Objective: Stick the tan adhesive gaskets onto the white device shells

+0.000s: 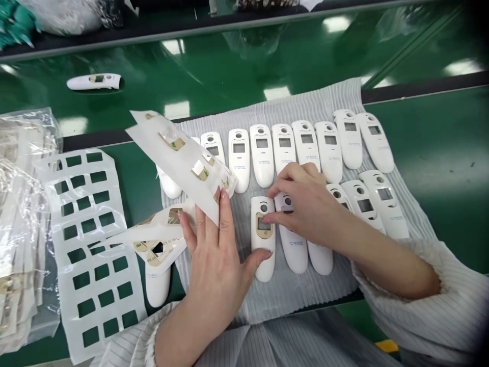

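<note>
My left hand (216,260) holds a white release liner (179,158) carrying tan adhesive gaskets, pinched up between its fingers. A second curled liner piece (156,235) lies under those fingers. My left thumb tip sits just beside a white plastic device housing (263,262), which has a tan gasket (263,230) around its window. My right hand (305,206) lies over the housings, its index fingertip on that gasket and its other fingers over a neighbouring housing (292,250), partly hidden beneath them. Several more white housings (262,155) stand in a row beyond.
A ribbed white cloth (305,288) lies under the housings on the green workbench (428,137). To the left are a white die-cut sheet with square holes (87,244) and plastic bags of liners (23,244). A lone housing (93,81) lies further back.
</note>
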`<state>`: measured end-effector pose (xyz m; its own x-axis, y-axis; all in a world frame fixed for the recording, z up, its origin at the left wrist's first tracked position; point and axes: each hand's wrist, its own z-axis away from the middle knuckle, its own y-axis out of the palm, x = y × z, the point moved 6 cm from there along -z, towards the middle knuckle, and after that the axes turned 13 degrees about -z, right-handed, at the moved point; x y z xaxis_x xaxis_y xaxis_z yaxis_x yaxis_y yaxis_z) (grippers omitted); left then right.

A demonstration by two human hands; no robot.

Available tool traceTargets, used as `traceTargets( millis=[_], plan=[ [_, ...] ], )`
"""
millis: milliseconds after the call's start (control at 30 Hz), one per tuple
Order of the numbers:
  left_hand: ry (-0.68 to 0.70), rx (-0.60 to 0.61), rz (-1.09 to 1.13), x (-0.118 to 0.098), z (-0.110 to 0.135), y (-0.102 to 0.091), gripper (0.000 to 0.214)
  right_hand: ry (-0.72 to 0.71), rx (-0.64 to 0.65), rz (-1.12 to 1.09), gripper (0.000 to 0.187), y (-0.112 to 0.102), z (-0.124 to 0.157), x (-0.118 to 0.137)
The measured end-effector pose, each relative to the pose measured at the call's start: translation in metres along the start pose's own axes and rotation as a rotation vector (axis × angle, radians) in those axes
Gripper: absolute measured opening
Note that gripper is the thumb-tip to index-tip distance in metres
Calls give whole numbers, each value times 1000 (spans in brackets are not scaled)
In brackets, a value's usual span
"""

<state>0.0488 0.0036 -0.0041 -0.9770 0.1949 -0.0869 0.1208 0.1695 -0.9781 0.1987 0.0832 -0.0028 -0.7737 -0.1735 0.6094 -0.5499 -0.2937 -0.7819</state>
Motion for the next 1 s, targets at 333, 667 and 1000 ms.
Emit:
traceTargets(
  millis=[333,667,1000],
  plan=[
    [-166,-192,97,21,9,-33,102,196,376,-732,33,-38,-62,-6],
    [-136,-374,67,43,8,-63,71,126,-469,-1043,31,-83,-165,-52],
    [-180,-380,414,55,19,-84,51,-427,-351,-794,15,-57,-11,73]
  ],
)
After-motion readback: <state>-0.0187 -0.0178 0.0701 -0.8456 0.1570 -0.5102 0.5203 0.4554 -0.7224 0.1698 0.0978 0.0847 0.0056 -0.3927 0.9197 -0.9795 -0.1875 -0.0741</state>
